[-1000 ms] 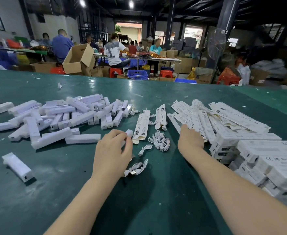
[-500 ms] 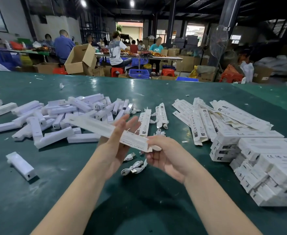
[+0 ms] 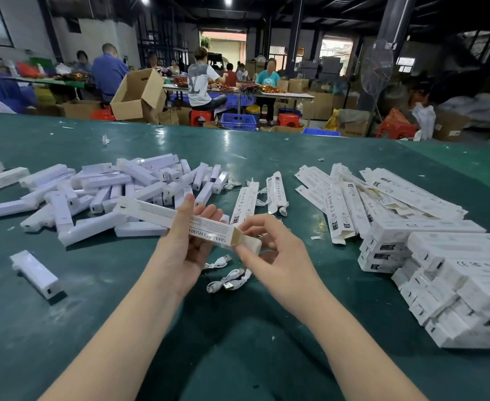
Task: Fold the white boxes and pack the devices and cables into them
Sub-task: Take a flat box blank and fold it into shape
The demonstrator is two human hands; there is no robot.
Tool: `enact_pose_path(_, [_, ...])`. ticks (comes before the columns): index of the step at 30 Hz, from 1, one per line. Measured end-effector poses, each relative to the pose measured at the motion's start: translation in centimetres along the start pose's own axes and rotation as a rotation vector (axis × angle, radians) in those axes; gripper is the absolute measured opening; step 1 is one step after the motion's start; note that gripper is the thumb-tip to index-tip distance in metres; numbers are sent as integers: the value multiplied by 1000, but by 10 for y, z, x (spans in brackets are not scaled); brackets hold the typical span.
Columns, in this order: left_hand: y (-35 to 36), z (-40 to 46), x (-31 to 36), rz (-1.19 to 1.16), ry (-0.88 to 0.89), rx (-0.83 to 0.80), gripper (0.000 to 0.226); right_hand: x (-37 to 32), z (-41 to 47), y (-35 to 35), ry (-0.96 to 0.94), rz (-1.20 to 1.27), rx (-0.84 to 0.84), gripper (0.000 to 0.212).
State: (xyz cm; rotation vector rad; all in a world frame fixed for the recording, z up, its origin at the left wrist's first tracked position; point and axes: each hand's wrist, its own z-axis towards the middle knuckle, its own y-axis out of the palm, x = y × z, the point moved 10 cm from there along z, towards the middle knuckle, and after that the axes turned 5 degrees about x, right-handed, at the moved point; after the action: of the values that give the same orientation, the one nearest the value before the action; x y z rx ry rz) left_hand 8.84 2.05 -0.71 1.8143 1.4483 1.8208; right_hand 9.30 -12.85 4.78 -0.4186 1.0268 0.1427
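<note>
A long white box [image 3: 162,214] is held above the green table [image 3: 238,342], its near end open and showing brown card inside. My left hand [image 3: 184,244] grips that box around its near part. My right hand [image 3: 270,250] pinches the end flap of the same box. A pile of white devices [image 3: 116,192] lies at the left, and one device [image 3: 35,273] lies apart near the left front. Coiled white cables [image 3: 229,280] rest on the table just below my hands. Flat unfolded boxes [image 3: 351,195] are spread at the right.
Folded white boxes [image 3: 455,273] are stacked at the right front. More flat boxes [image 3: 245,202] and cables lie just beyond my hands. Other people sit at tables in the background, among cardboard cartons [image 3: 136,95] and blue crates [image 3: 238,121].
My hands were resting on the table, then lifted a flat box. The box has opened into a tube, and my right hand has moved to its end flap.
</note>
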Motion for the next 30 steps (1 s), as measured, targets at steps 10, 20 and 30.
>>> enact_pose_path(10, [1,-3,-4,21,-47,-21,50,6,0,4,8,-20,10,28])
enact_pose_path(20, [0,-2,-7,40,-89,4,56,-2,-1,3,-61,-49,36,16])
enact_pose_path(30, [0,-3,-8,0,-108,3,51,8,-6,16,142,205,-111,19])
